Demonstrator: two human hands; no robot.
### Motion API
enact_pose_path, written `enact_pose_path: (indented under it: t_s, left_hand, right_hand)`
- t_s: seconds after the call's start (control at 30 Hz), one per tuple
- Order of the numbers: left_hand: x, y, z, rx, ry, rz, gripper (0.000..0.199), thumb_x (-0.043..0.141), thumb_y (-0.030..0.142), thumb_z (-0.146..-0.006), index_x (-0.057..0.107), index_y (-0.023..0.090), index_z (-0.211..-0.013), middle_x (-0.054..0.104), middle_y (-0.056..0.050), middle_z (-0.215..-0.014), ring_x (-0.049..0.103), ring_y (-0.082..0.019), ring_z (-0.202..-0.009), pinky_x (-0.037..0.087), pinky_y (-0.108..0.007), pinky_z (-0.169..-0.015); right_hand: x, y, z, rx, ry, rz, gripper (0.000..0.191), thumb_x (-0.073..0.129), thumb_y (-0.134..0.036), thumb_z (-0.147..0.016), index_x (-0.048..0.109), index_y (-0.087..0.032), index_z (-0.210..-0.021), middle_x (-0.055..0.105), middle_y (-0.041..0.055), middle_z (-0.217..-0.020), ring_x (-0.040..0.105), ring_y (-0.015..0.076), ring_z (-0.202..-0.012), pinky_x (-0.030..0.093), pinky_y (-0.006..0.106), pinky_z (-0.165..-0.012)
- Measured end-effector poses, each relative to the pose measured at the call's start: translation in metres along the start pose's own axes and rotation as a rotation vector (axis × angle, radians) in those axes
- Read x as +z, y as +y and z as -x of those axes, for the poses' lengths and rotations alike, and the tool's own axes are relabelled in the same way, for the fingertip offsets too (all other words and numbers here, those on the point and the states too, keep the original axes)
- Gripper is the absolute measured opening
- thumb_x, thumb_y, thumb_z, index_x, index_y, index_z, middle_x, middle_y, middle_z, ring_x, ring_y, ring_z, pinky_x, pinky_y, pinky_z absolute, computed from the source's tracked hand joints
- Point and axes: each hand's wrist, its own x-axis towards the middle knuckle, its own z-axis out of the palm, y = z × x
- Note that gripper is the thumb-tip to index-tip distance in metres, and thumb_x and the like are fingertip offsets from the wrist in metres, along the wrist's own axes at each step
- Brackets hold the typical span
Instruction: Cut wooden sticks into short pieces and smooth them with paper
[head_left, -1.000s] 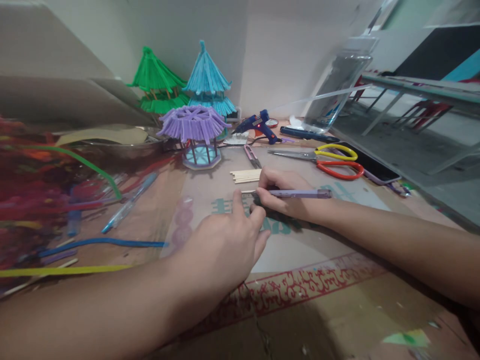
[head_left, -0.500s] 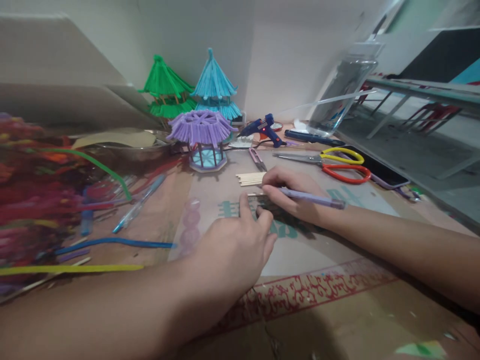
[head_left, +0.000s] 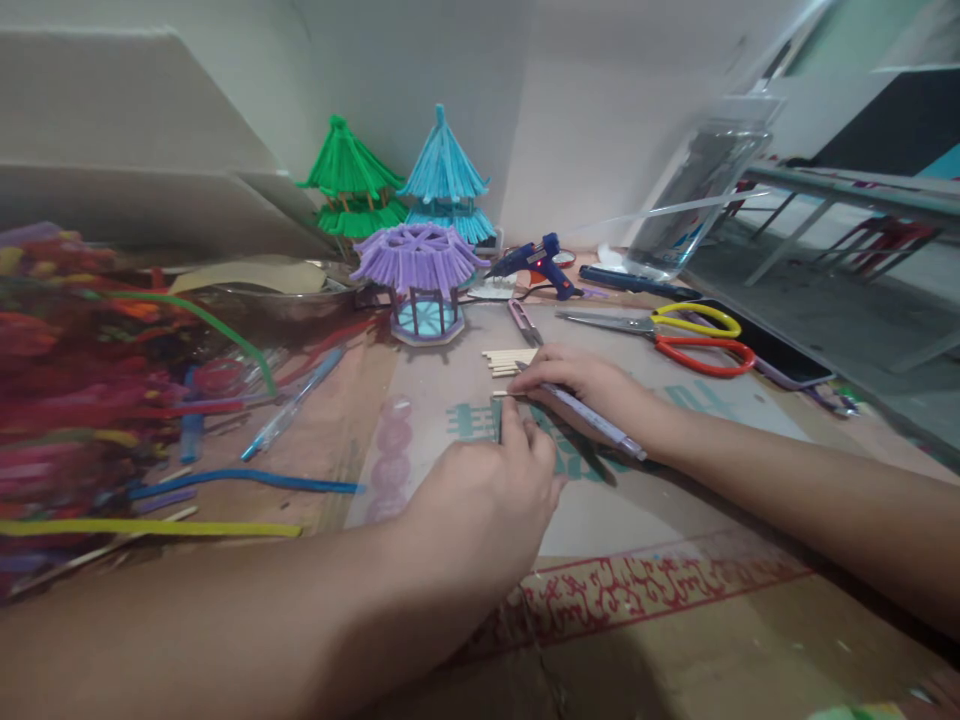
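My left hand (head_left: 487,490) lies low over a translucent sheet (head_left: 442,375), its index finger stretched to a thin wooden stick (head_left: 501,394) and the other fingers curled. Most of that stick is hidden by the fingers. A slim lavender pen (head_left: 592,418) slants across my right hand (head_left: 585,385), which is closed around it beside the left fingertips. Just beyond lie several pale wooden sticks (head_left: 506,358) in a row, partly covered by my right hand. Behind them is a small pair of pink snips (head_left: 525,322).
Near the wall stand purple (head_left: 420,255), green (head_left: 352,165) and blue (head_left: 444,165) pipe-cleaner pavilions. A blue glue gun (head_left: 536,262) with a red light is beside them. Scissors (head_left: 675,335) and a phone (head_left: 780,345) lie right; coloured pipe cleaners (head_left: 247,486) lie left.
In my right hand the pen has swung, its back end dropping toward me and its front end now near the sticks. My left fingers have drawn closer together. The view has shifted slightly.
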Motion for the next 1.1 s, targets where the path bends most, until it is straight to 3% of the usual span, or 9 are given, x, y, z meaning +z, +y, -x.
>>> enact_pose_path:
  t_s: [0.1,0.27,0.43,0.77,1.1]
  left_hand:
    - [0.003,0.0,0.002,0.018,0.059,-0.014,0.039,0.047,0.025,-0.102,0.07,0.009,-0.129,0.068,-0.027,-0.129,0.071,-0.038,-0.109,0.057,-0.03,-0.047]
    - [0.003,-0.001,0.002,0.04,0.06,-0.034,0.039,0.046,0.026,-0.102,0.072,0.007,-0.126,0.066,-0.029,-0.132,0.076,-0.036,-0.096,0.055,-0.029,-0.043]
    - [0.002,0.0,0.001,0.031,0.101,-0.05,0.036,0.051,0.026,-0.1,0.074,0.009,-0.122,0.07,-0.026,-0.125,0.073,-0.039,-0.104,0.055,-0.03,-0.041]
    - [-0.003,-0.002,-0.001,0.051,0.018,-0.03,0.038,0.045,0.024,-0.103,0.071,0.007,-0.126,0.067,-0.029,-0.128,0.074,-0.036,-0.099,0.057,-0.03,-0.047]
    - [-0.007,-0.004,-0.002,0.039,-0.047,-0.032,0.045,0.037,0.024,-0.104,0.065,0.004,-0.133,0.064,-0.032,-0.132,0.075,-0.037,-0.094,0.057,-0.032,-0.043]
  right_hand:
    - [0.002,0.004,0.001,-0.009,-0.002,0.013,0.019,0.061,-0.022,-0.096,0.077,-0.025,-0.105,0.067,0.0042,-0.096,0.065,0.0189,-0.089,0.05,0.032,-0.081]
    - [0.001,0.004,0.001,-0.031,-0.026,0.027,0.019,0.06,-0.021,-0.097,0.076,-0.026,-0.107,0.066,0.0033,-0.097,0.064,0.0181,-0.091,0.049,0.031,-0.081]
    - [-0.002,-0.001,-0.001,-0.042,-0.046,0.025,0.019,0.06,-0.021,-0.097,0.075,-0.023,-0.108,0.065,0.0045,-0.098,0.064,0.0192,-0.092,0.048,0.032,-0.081]
    - [-0.005,-0.006,0.0,-0.014,-0.067,-0.001,0.021,0.06,-0.021,-0.097,0.076,-0.022,-0.11,0.065,0.0049,-0.098,0.062,0.0201,-0.094,0.047,0.033,-0.083]
    - [-0.005,-0.006,-0.001,-0.021,-0.072,0.015,0.021,0.06,-0.023,-0.097,0.076,-0.024,-0.11,0.066,0.0046,-0.098,0.062,0.0201,-0.095,0.047,0.033,-0.085]
